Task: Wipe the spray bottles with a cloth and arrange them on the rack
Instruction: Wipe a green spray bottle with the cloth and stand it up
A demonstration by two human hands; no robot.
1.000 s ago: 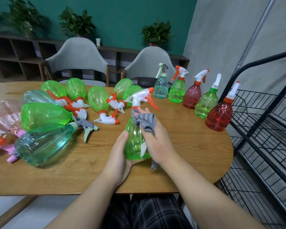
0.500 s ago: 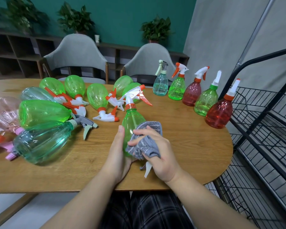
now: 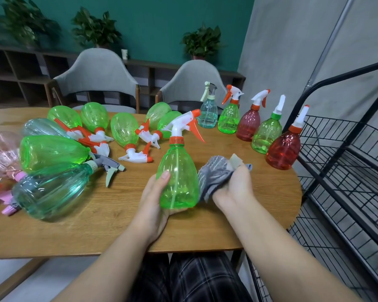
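A green spray bottle [image 3: 179, 173] with a white and orange trigger stands upright near the table's front edge. My left hand [image 3: 155, 199] grips its lower body from the left and underneath. My right hand [image 3: 234, 186] holds a bunched grey cloth [image 3: 214, 175] against the bottle's right side. Several green, teal and pink bottles [image 3: 52, 153] lie on their sides at the left. Several upright bottles [image 3: 268, 131] stand in a row at the back right. The black wire rack [image 3: 345, 171] stands to the right of the table, with no bottle visible on it.
The wooden table [image 3: 109, 219] has a rounded right end close to the rack. Two grey chairs [image 3: 96, 77] stand behind it. A low shelf with plants runs along the teal wall. My legs in checked trousers are under the table's edge.
The cloth slid down from the bottle's neck to its body, then off to its right side. The bottle now stands more upright with its front uncovered.
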